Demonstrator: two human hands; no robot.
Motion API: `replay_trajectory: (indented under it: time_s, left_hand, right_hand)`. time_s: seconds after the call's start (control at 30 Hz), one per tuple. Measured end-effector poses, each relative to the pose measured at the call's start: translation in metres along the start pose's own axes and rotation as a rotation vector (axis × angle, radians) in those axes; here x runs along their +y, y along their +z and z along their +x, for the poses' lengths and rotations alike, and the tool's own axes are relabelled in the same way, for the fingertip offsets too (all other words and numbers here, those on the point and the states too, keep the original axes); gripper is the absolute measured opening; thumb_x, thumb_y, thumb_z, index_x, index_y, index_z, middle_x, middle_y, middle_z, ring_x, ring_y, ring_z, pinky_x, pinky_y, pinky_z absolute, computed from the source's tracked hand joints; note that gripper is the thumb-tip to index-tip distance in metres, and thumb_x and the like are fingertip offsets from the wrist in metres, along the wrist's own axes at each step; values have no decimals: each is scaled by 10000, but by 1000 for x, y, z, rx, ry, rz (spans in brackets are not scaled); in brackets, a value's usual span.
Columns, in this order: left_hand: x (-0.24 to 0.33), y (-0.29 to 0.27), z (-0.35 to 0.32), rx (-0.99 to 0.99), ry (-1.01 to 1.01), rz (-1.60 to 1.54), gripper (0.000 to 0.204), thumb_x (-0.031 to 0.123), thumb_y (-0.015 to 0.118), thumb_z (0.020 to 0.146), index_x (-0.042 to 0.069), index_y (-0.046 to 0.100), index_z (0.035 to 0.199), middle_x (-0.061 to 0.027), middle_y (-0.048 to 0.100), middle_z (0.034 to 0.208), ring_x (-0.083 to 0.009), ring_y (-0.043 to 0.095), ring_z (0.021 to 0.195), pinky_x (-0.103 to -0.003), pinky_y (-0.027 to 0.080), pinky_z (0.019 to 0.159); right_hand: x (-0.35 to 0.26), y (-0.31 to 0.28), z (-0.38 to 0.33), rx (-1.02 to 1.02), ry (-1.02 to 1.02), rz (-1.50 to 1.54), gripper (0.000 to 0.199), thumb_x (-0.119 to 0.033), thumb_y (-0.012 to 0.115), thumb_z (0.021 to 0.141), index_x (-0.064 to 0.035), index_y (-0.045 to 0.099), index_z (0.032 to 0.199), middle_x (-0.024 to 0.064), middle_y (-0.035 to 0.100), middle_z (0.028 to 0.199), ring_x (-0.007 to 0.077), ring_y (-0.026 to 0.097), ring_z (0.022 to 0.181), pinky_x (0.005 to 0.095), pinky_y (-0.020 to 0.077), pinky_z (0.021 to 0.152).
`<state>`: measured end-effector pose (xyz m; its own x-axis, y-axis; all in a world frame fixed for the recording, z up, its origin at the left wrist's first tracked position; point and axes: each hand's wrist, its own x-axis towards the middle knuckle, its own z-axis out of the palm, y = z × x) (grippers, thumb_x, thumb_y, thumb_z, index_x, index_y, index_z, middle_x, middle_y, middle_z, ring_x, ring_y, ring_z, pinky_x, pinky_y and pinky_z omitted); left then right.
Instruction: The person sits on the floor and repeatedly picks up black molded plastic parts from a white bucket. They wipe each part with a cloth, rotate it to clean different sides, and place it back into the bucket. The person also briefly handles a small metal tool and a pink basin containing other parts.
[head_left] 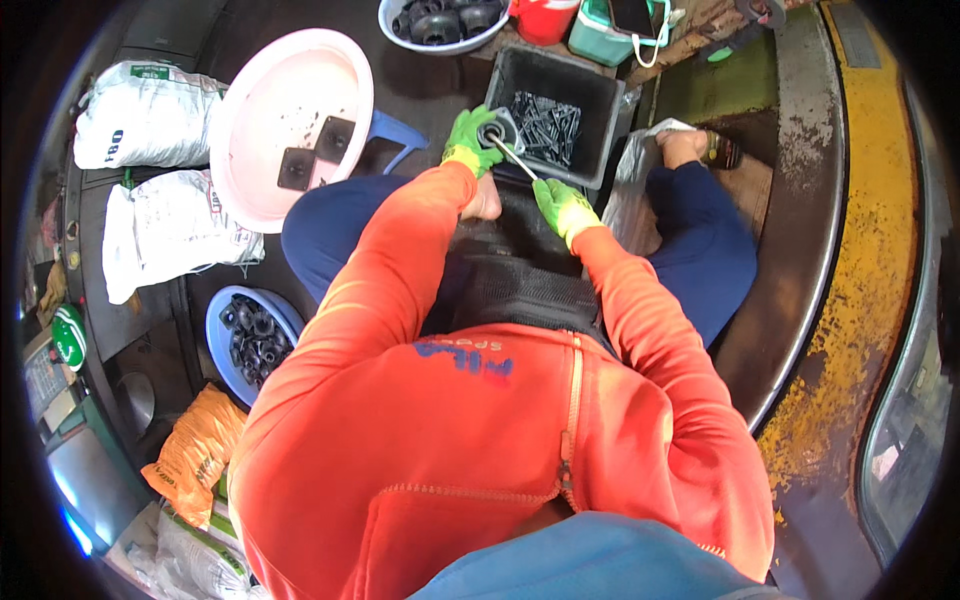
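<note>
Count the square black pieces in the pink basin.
2: a lower-left piece and an upper-right piece, in the pink basin. The left leg overlaps its edge, so others could be hidden there.

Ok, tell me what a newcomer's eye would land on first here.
Probably the orange jacket, filling the lower middle. Next, upper center, the green-gloved left hand holds a dark part, the right hand a metal rod. Then the pink basin, upper left, with two black squares inside.
</note>
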<state>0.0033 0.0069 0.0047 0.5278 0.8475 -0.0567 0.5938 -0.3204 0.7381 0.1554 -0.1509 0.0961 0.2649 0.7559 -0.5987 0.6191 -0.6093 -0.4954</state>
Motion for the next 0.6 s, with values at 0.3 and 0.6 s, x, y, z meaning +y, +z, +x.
replay_trajectory:
  time_s: [0.3, 0.6]
  left_hand:
    - [63, -103, 110, 361, -369, -288, 815, 408, 851, 642, -41, 566, 1259, -183, 654, 1170, -290, 608, 1088, -369, 459, 951]
    - [45, -147, 306, 417, -357, -411, 804, 513, 785, 671, 0, 580, 1255, -170, 676, 1083, -318, 645, 999, -393, 495, 852]
  right_hand:
    - [37, -101, -99, 388, -426, 703, 205, -242, 542, 982, -62, 569, 887, 71, 524, 754, 221, 509, 655, 337, 418, 564]
    - [25, -96, -98, 97, 74, 1304, 316, -361, 497, 1007, -160, 500, 764, -54, 424, 570, 65, 336, 424, 232, 285, 397]
